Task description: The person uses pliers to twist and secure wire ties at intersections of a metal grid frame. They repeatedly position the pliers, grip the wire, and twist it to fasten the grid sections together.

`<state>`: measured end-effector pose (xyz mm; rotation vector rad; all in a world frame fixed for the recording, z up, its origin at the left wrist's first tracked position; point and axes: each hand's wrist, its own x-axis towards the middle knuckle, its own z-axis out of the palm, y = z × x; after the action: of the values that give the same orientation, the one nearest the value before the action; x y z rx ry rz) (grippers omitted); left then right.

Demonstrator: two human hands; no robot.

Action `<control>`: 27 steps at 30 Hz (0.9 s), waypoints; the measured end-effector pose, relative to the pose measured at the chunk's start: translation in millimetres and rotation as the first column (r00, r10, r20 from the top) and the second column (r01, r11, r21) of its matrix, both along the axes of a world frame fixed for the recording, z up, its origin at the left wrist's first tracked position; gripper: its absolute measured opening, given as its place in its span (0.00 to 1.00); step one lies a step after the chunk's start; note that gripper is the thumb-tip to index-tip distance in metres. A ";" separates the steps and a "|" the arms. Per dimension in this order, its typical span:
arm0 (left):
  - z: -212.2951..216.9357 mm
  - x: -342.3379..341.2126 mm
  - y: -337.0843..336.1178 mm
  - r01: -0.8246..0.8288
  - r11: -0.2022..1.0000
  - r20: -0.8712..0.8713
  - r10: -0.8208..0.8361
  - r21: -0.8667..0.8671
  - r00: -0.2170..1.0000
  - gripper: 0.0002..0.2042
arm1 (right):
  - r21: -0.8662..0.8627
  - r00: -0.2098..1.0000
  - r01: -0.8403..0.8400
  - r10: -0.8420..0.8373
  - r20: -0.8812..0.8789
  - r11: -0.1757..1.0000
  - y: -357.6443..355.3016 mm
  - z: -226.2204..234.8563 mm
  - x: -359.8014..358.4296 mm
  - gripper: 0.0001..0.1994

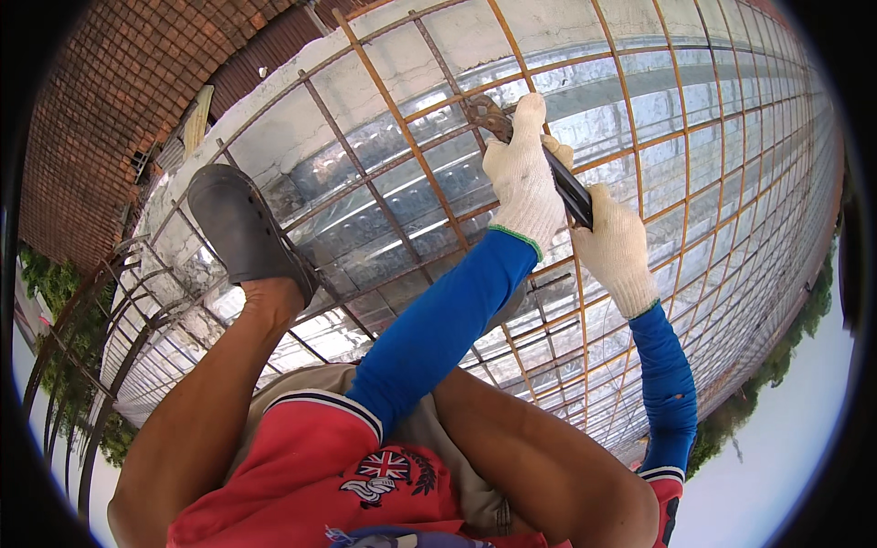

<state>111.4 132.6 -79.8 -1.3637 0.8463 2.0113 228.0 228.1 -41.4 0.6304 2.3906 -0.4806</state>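
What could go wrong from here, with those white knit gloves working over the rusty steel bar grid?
1. The white-gloved left hand grips the black-handled, rusty-headed metal tool close to its head, so a slip might knock the fingers against the rusty steel bar grid.
2. The white-gloved right hand holds the handle end; its knit glove might snag on nearby bars.
3. The dark grey, open-heeled clog is over thin bars with gaps, so footing might slip.
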 end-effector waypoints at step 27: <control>-22.3 11.0 -25.7 0.087 0.996 -0.205 -0.090 -0.022 0.975 0.16 | -0.280 0.972 0.235 -0.215 0.100 0.931 -38.4 -0.1 4.9 0.15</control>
<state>122.4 106.9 -102.2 -1.1162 0.9948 2.1054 232.9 189.7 -41.4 0.7752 2.1363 -0.8763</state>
